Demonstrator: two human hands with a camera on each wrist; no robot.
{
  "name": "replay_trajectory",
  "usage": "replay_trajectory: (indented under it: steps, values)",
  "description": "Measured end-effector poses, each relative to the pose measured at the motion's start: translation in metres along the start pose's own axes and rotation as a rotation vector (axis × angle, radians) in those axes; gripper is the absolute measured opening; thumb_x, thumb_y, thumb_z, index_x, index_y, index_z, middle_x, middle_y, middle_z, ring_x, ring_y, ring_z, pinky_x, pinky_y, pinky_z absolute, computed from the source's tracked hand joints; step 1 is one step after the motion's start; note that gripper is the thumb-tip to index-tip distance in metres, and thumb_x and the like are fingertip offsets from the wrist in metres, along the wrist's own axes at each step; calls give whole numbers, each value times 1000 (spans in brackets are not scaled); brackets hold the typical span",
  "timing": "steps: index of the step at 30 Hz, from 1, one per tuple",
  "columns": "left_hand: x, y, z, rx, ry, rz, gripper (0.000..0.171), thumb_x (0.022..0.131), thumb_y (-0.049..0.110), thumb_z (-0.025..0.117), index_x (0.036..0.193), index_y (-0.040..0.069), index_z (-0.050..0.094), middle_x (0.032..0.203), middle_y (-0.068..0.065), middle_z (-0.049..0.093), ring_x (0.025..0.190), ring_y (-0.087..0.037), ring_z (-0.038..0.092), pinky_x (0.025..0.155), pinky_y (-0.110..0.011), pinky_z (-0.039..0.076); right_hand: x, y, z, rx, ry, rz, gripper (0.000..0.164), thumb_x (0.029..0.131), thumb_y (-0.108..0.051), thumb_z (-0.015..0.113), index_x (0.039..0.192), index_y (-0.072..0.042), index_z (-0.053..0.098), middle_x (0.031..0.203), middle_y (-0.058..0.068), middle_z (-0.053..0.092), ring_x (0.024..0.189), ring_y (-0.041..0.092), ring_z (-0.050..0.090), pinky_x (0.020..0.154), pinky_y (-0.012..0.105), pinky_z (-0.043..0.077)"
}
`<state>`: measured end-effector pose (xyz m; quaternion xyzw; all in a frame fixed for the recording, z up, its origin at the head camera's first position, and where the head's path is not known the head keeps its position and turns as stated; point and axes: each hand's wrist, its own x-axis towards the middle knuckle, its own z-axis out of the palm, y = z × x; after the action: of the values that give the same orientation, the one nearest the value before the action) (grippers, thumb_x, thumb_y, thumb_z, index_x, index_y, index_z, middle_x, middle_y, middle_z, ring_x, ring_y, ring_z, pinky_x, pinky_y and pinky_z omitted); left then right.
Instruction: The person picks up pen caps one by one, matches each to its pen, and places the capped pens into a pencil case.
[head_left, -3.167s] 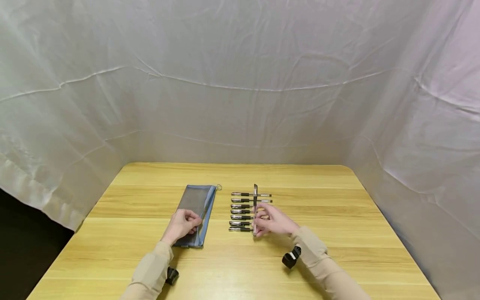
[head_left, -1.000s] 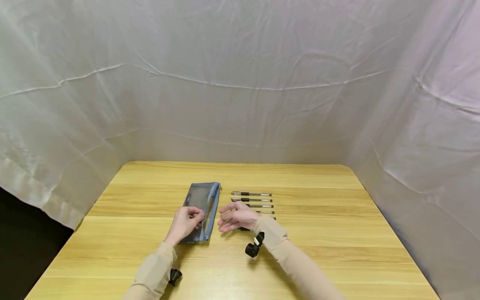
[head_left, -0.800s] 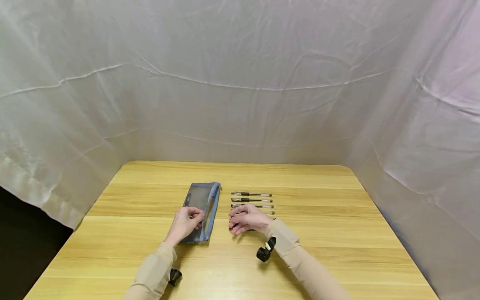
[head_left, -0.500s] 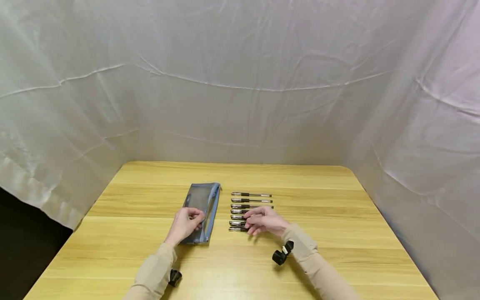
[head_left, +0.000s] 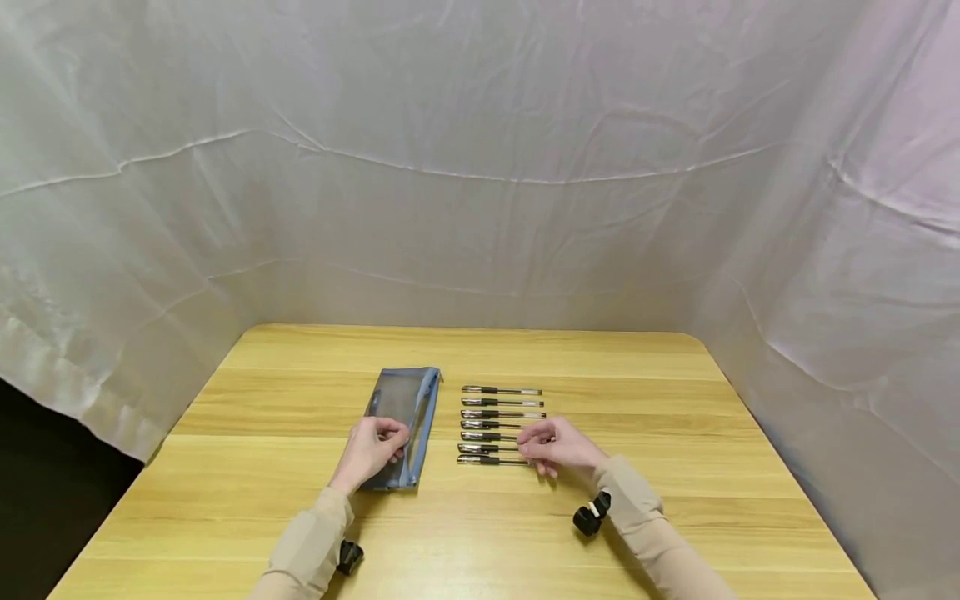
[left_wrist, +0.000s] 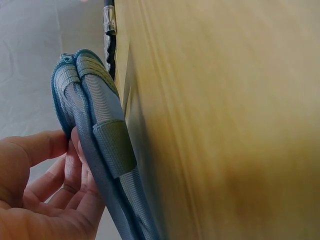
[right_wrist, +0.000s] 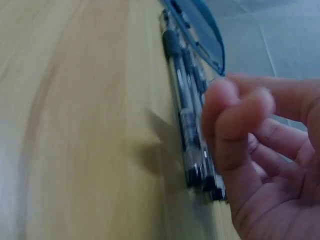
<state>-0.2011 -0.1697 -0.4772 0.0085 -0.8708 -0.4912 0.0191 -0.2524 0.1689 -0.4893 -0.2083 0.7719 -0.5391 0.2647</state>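
My left hand (head_left: 367, 450) pinches the edge of a blue-trimmed mesh zip pouch (head_left: 396, 392) beside its unzipped mouth. In the left wrist view, the thumb and fingers meet on the rim of the pouch (left_wrist: 112, 145). A dark shape shows through the mesh near its left side. To the right of the pouch, several black gel pens (head_left: 483, 436) lie in a row, capped ends leftward. My right hand (head_left: 562, 446) hovers at the right ends of the nearest pens, fingers bent loosely and holding nothing; it hides some pen tips. The right wrist view has the pens (right_wrist: 182, 100) just beyond the fingertips.
The wooden table (head_left: 600, 367) has a pale cloth curtain (head_left: 480, 233) hanging behind and at both sides. A small black wrist camera (head_left: 588, 518) sits at the right sleeve, another camera (head_left: 349, 557) at the left.
The pen that my right hand held lengthwise 3.2 seconds ago has left the hand. Since then, my right hand went left to the pouch, then back rightward over the pens. The left keeps its pinch.
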Motion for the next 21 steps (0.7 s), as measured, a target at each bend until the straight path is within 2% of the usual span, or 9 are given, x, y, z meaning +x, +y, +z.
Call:
replay_trajectory:
  steps: [4, 8, 15, 21]
  values:
    - [-1, 0, 0, -2, -2, -5, 12, 94, 6, 67, 96, -2, 76, 71, -7, 71, 59, -12, 64, 56, -22, 55, 0, 0, 0, -77, 22, -8, 24, 93, -10, 69, 109, 9, 69, 70, 7, 65, 45, 4, 49, 39, 16, 39]
    - [-1, 0, 0, -6, -2, -9, 12, 93, 5, 67, 96, -2, 75, 72, -7, 71, 59, -12, 64, 56, -23, 56, 0, 1, 0, -121, 43, -3, 18, 91, -10, 72, 100, 5, 72, 66, 0, 60, 43, 3, 44, 39, 15, 34]
    - [0, -1, 0, -3, -2, -11, 12, 93, 6, 67, 96, -2, 75, 72, -7, 71, 59, -12, 64, 56, -23, 55, 1, 3, 1, -215, 78, -24, 14, 88, -13, 76, 95, -1, 73, 68, -3, 58, 45, 4, 44, 43, 14, 38]
    - [0, -1, 0, -1, 1, -8, 12, 93, 6, 67, 97, -2, 75, 74, -7, 72, 59, -12, 64, 56, -23, 56, 2, 3, 3, -351, 114, -84, 13, 83, -14, 80, 92, -6, 75, 69, -4, 57, 57, 2, 47, 53, 14, 42]
